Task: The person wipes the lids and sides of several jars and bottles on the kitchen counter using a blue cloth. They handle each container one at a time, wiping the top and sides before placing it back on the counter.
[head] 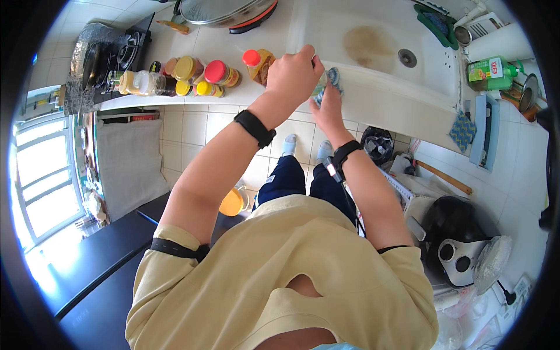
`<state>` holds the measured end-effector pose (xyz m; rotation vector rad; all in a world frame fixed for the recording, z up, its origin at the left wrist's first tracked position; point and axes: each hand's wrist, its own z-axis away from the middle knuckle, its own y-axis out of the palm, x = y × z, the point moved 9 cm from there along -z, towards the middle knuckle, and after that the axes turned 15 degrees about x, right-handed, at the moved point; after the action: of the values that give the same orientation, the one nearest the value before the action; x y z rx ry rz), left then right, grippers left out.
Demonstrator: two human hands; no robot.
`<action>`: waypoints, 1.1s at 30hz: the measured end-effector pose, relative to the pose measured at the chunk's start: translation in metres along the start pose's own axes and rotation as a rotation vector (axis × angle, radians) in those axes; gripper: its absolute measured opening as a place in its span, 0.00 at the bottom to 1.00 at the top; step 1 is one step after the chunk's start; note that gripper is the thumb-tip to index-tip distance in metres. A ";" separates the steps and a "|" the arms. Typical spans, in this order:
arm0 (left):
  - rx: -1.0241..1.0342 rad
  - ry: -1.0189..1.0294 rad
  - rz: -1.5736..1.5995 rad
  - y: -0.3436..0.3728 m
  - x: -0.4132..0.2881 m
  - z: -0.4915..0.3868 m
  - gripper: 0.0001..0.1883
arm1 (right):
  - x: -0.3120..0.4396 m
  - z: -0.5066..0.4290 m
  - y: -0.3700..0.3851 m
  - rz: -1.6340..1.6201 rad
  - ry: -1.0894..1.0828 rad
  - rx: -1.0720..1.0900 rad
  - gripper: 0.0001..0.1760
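A blue-and-white patterned cloth (334, 78) is gripped in my right hand (330, 105), pressed against a clear, greenish container (320, 87). My left hand (294, 72) is curled over the container's upper end, and its fingers hide most of it. Both hands are over the counter's front edge, beside the sink. Just left of my left hand stands a red-capped bottle (258, 65) with amber contents. Farther left are a red-lidded jar (222, 73), a yellow-lidded jar (188, 69) and two small jars with yellow lids (210, 89).
The white sink (428, 83) has a brown stain and a drain (407, 57). A lidded pan (225, 13) sits behind the jars, a gas stove (127, 50) at the far left. Green dish soap (488, 74) and another patterned cloth (462, 130) are on the right. An air fryer (459, 240) stands behind on the right.
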<state>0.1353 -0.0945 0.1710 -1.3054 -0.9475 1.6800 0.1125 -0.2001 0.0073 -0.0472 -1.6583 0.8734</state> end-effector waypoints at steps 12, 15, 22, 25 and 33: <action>0.017 -0.017 -0.057 -0.001 -0.003 0.004 0.17 | -0.034 0.031 -0.035 0.166 0.102 0.072 0.17; 0.092 -0.013 -0.115 -0.003 -0.005 0.003 0.20 | -0.046 0.033 -0.054 0.050 0.242 -0.012 0.15; 0.216 -0.004 0.226 -0.002 0.016 0.014 0.40 | -0.017 0.041 -0.093 -0.348 0.365 -0.091 0.15; 0.109 0.075 0.347 0.002 0.033 0.031 0.39 | 0.022 0.044 -0.109 -0.625 0.295 -0.141 0.19; -0.017 0.250 0.338 0.037 0.057 0.031 0.31 | 0.166 -0.008 -0.105 0.159 -0.242 -0.107 0.26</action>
<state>0.0910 -0.0609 0.1215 -1.7152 -0.6196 1.7040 0.1137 -0.1925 0.2033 -0.1541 -1.9479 0.9379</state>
